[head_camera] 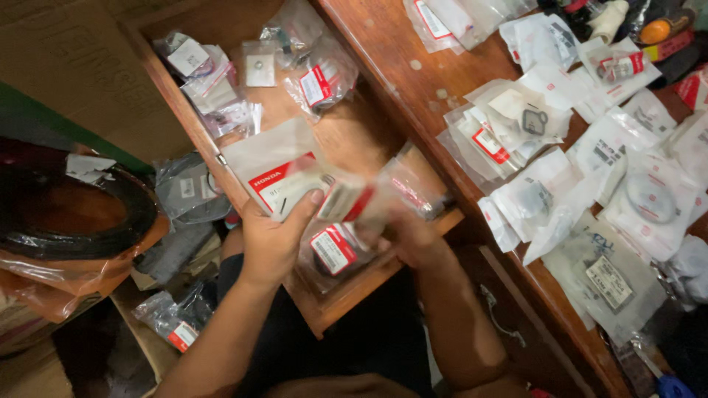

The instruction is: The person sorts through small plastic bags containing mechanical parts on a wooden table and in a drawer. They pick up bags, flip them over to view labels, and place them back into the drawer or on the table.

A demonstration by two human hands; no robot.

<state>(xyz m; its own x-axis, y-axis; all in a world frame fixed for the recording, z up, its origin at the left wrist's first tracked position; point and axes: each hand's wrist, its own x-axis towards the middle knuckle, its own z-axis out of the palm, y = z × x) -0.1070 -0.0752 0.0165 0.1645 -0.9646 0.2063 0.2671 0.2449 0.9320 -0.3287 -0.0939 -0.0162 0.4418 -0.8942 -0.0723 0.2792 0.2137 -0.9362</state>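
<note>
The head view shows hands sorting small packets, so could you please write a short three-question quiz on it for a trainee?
1. True or false: the left hand holds a clear packet with a red and white label.
2. Where do the packets under the hands lie: A) open wooden drawer, B) cardboard box, C) floor?
3. What covers the desk top at right?

Key: 1 true; 2 A; 3 many clear plastic packets. The right hand is motion-blurred.

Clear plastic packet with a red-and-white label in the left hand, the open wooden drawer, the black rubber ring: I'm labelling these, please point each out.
Clear plastic packet with red-and-white label (276, 173), head view, upper face.
Open wooden drawer (354, 136), head view, bare bottom.
Black rubber ring (144, 214), head view, right rim.
</note>
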